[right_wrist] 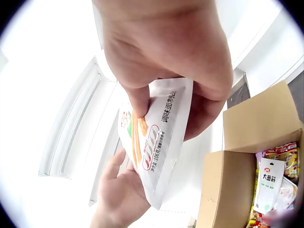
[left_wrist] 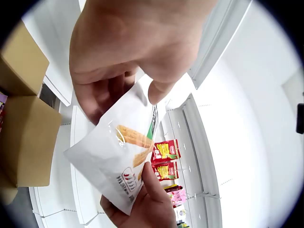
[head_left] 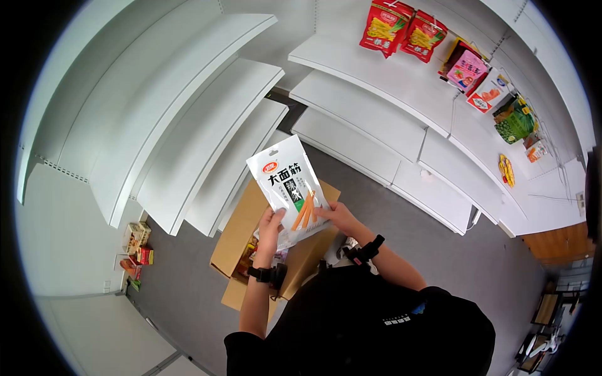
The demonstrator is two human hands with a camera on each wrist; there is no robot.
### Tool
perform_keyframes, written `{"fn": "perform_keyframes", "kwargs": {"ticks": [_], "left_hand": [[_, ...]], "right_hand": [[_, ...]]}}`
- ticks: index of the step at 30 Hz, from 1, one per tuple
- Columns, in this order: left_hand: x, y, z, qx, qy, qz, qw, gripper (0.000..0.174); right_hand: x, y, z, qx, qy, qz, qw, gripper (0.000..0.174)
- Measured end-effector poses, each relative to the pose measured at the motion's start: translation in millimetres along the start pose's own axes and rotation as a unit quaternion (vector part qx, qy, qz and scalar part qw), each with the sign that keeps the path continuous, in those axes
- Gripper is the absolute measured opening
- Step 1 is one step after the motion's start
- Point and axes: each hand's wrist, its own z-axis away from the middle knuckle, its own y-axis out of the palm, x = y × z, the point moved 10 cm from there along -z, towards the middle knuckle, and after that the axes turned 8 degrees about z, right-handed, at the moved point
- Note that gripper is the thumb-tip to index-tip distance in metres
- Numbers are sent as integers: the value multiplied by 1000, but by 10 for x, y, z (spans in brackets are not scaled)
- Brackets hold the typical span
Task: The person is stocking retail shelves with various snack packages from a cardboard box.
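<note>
A white snack bag [head_left: 290, 188] with black lettering and orange sticks printed on it is held up by both hands in the head view. The left hand [head_left: 270, 227] grips its lower left side, thumb on the front. At the lower right side the right hand [head_left: 340, 217] pinches it, thumb also on the front. In the left wrist view the bag [left_wrist: 114, 147] lies between the left hand [left_wrist: 133, 52] and the right hand [left_wrist: 148, 202]. The right wrist view has the bag [right_wrist: 159, 142] under the right hand [right_wrist: 166, 52], with the left hand [right_wrist: 121, 194] opposite.
An open cardboard box [head_left: 235, 241] holding snack packets stands on the floor below the hands. White shelves [head_left: 207, 119] rise at left and ahead. Red bags [head_left: 384, 28] and other packets hang at upper right. Several packages [head_left: 137, 241] lie on the floor at far left.
</note>
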Motion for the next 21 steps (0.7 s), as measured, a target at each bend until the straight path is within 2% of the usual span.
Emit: {"fn": "perform_keyframes", "kwargs": {"ticks": [2, 5, 9, 18, 21], "left_hand": [[-7, 249, 60, 45, -10, -47, 998, 29], [114, 507, 81, 111, -7, -66, 992, 31], [205, 705, 30, 120, -5, -78, 990, 32], [405, 1618, 111, 171, -20, -99, 980, 32], [652, 2005, 119, 182, -30, -129, 974, 31]], "right_hand": [[55, -112, 64, -28, -11, -1, 1000, 31], [220, -216, 169, -61, -40, -16, 997, 29], [524, -328, 400, -62, -74, -36, 995, 29], [586, -990, 989, -106, -118, -69, 985, 35], [556, -1379, 1279, -121, -114, -69, 984, 37]]}}
